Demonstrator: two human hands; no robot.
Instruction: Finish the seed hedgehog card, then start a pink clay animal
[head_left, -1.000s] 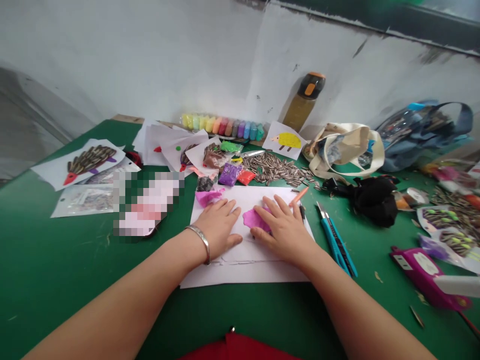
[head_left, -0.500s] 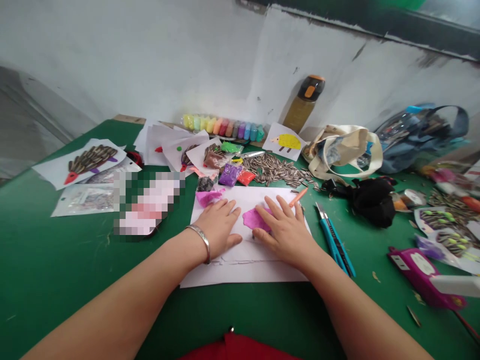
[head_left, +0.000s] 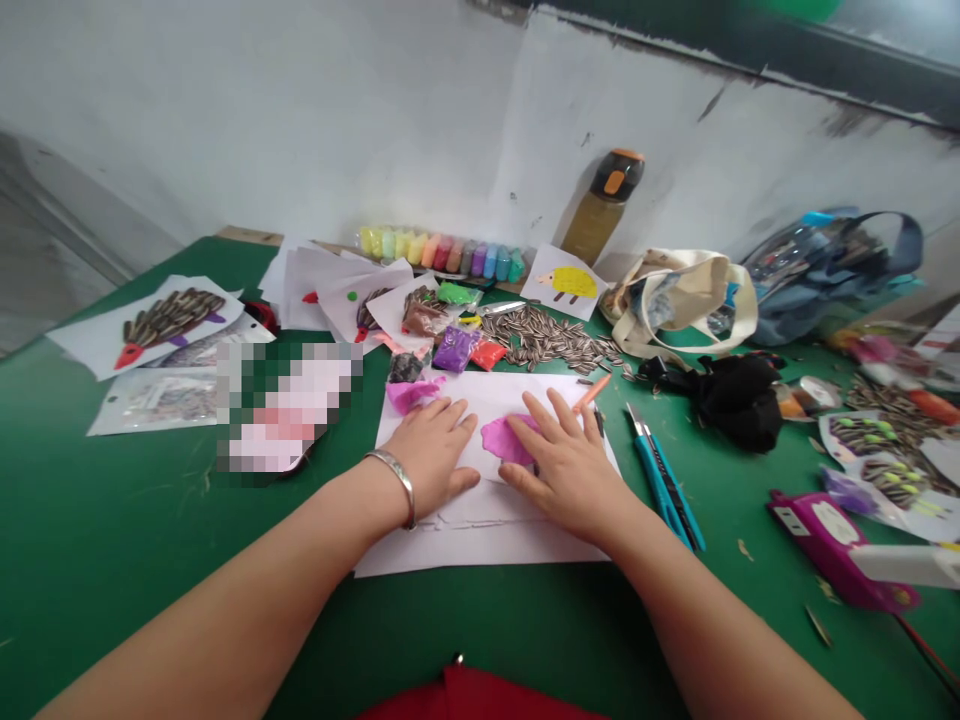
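One green tabletop runs the width of the view, butted against a pale wall with dark scuffs and ragged paint at upper right. On it, left to right: a seed-covered hedgehog picture with red face and purple feet, overlapping clear packets; a pixelated flat object; a multicoloured row of modelling-clay packets near the wall; purple and red clay packets; a loose heap of striped sunflower seeds; a yellow hedgehog drawing; an orange-and-black-capped bottle; turquoise-handled cutters; a cream canvas tote; a black cloth bundle; a blue bag by the wall.

Writing: print on the clear packets too faint to read. Far right, a magenta device bears pale labels, lettering too small to make out.

White paper sheets lie stacked at centre, lower edges uneven. Left hand open, palm down on the paper, metal bangle at the wrist; a crumpled pink clay lump sits just beyond its fingers. Between the hands, toward the right, lies a flattened pink clay piece: thin, irregular outline, matte. Right hand open, fingers spread, index finger across the piece, part of which it hides. An orange pen slants just beyond that hand.
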